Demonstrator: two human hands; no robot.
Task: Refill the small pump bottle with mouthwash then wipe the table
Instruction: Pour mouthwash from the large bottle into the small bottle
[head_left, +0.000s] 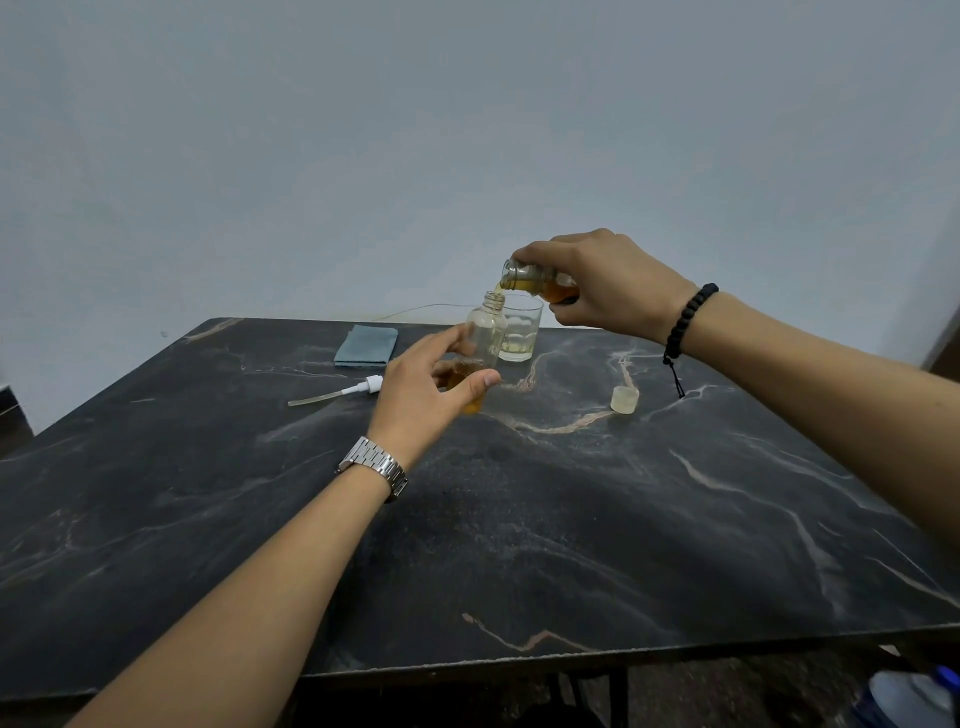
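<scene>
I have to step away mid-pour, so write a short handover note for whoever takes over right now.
Left hand grips the small clear plastic pump bottle, open-necked, amber liquid low inside.
Right hand holds the tilted amber mouthwash bottle, pouring into that neck.
On the dark marble table: white pump head, translucent cap, folded blue cloth, clear glass tumbler.
Done: both opened, filling begun.
Left: finish filling, refit pump, cap, wipe table.

A single head-worn, wide-angle view looked forward and down from the near edge of the dark marbled surface (571, 519), facing a plain wall (467, 130). Both forearms entered from below, at close range; the frame edges showed curvature.
</scene>
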